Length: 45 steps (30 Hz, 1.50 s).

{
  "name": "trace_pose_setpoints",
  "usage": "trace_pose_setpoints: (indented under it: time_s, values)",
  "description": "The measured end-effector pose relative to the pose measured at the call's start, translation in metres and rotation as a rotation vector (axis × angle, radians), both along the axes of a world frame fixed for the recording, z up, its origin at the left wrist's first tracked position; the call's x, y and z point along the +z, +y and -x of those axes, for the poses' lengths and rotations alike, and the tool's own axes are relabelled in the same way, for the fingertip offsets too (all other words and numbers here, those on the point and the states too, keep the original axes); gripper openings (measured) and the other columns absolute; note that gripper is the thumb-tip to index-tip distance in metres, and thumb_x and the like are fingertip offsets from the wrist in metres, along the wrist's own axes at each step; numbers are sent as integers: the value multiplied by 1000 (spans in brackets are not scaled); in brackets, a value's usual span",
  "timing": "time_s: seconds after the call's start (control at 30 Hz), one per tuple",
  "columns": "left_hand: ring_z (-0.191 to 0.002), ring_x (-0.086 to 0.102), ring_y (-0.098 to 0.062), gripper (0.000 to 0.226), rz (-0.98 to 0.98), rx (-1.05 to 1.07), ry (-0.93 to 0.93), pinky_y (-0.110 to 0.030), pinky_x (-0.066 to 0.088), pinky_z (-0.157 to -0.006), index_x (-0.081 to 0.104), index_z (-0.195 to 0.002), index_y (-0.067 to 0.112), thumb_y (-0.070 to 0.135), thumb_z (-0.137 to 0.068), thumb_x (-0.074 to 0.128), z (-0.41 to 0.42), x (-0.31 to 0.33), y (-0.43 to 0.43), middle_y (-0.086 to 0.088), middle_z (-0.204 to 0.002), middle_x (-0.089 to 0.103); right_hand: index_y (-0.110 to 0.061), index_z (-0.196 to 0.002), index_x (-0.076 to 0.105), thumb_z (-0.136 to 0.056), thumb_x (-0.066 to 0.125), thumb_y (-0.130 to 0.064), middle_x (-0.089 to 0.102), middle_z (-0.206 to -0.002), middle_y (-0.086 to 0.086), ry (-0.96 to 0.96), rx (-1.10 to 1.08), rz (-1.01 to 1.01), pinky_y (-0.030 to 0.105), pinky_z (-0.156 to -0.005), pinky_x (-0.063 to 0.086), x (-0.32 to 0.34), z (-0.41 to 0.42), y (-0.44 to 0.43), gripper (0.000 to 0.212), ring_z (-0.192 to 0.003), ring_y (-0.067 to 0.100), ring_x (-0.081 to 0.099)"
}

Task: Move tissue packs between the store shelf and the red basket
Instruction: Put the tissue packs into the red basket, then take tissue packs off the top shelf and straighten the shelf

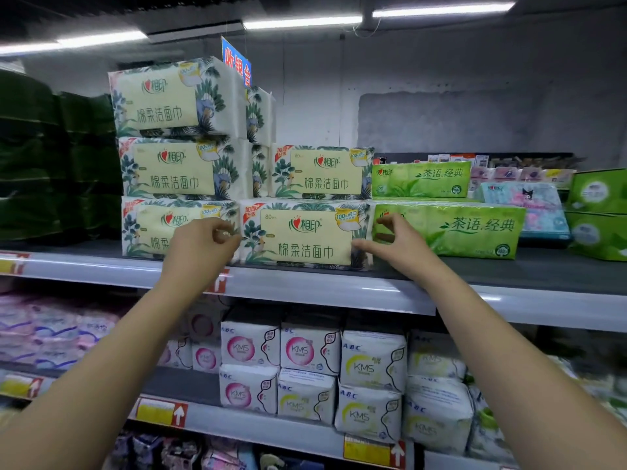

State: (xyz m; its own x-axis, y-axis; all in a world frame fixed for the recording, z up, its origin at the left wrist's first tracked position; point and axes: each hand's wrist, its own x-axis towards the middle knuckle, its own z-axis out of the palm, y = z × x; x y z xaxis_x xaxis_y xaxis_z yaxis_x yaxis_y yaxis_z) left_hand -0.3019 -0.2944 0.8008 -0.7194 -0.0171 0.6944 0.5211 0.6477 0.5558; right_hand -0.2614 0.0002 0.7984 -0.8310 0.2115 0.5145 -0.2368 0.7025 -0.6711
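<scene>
The tissue pack (305, 237) being reached for is found on the top store shelf (305, 283), in the bottom row at the front lip, label outward. It is flanked closely by a matching pack (149, 228) on one side and a green pack (475, 228) on the other, and an upper pack (322, 173) is stacked on it. The two ends are approached at once, probably because a pack this wide and soft is best drawn out evenly from under a load. The left grip (203, 242) is held just beside the pack's left edge with fingers curled; whether the wrapper is pinched cannot be told. The right grip (397, 244) is spread, thumb raised and fingers straight, with a fingertip laid at the pack's lower right corner, so nothing is clasped there yet. The red basket is not seen. The upper pack is judged likely to slide if the pull is hurried.
</scene>
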Motion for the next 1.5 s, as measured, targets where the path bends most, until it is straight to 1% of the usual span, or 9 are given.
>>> trace_pose_setpoints:
  time_s: [0.1, 0.17, 0.23, 0.33, 0.53, 0.8, 0.97, 1.13, 1.5]
  values:
    - [-71, 66, -19, 26, -77, -43, -32, -31, 50, -70, 68, -108, 9, 25, -89, 63, -13, 4, -16, -2, -78, 67, -14, -123, 45, -74, 72, -48, 52, -131, 0, 154, 42, 126, 31, -95, 48, 1, -8, -6, 65, -114, 15, 55]
    - [-76, 69, -24, 23, -123, -94, -41, -39, 55, -77, 69, -103, 10, 27, -88, 65, -22, 7, -23, -6, -81, 70, -16, -108, 51, -83, 69, -36, 60, -114, -1, 345, 40, 240, 18, -79, 51, 2, -19, -16, 37, -101, 15, 62]
    - [-80, 69, -24, 18, -138, -122, -33, -36, 54, -75, 70, -98, 13, 27, -88, 64, -34, 9, -26, -8, -81, 71, -23, -90, 54, -89, 63, -26, 63, -93, -4, 543, 11, 307, 18, -69, 52, 2, -33, -26, 9, -89, 23, 67]
    - [-78, 68, -21, 10, -208, -198, -3, -34, 51, -78, 69, -82, 18, 20, -89, 62, -53, 11, -26, -7, -77, 71, -28, -79, 54, -93, 57, -20, 65, -78, -3, 633, 33, 291, 30, -67, 54, -3, -55, -37, 16, -72, 20, 68]
    - [-82, 68, -21, 13, -378, -330, -53, -42, 53, -89, 68, -80, 21, 22, -91, 60, -65, 0, -16, -6, -84, 71, -18, -80, 59, -95, 54, -19, 66, -73, 0, 489, 32, 358, 25, -65, 53, -33, -81, -33, 15, -63, 6, 63]
    - [-95, 67, -27, 8, -441, -407, -121, -38, 51, -86, 67, -88, 21, 20, -91, 60, -74, -16, 6, -11, -93, 71, -18, -82, 59, -96, 51, -21, 67, -75, 3, 441, -49, 396, 21, -60, 50, -48, -111, -18, 17, -65, 14, 63]
    - [-75, 60, -14, 9, -448, -454, -154, -32, 48, -80, 67, -91, 20, 20, -93, 57, -78, -26, 14, -2, -85, 67, -17, -81, 60, -99, 43, -27, 67, -75, 6, 419, -72, 422, 20, -58, 50, -51, -131, -17, 27, -64, 15, 63]
    - [-72, 57, -12, 11, -501, -493, -196, -25, 47, -74, 67, -87, 18, 18, -93, 57, -78, -35, 25, 3, -84, 67, -15, -83, 61, -99, 41, -28, 68, -77, 7, 364, -55, 410, 21, -60, 52, -52, -154, -17, 29, -66, 15, 63]
    - [-71, 57, -11, 14, -550, -574, -272, -28, 51, -84, 66, -85, 23, 15, -93, 57, -95, -53, 39, 3, -83, 67, -12, -86, 60, -100, 39, -29, 69, -76, 3, 291, -106, 388, 24, -62, 53, -56, -195, -13, 31, -65, 13, 63]
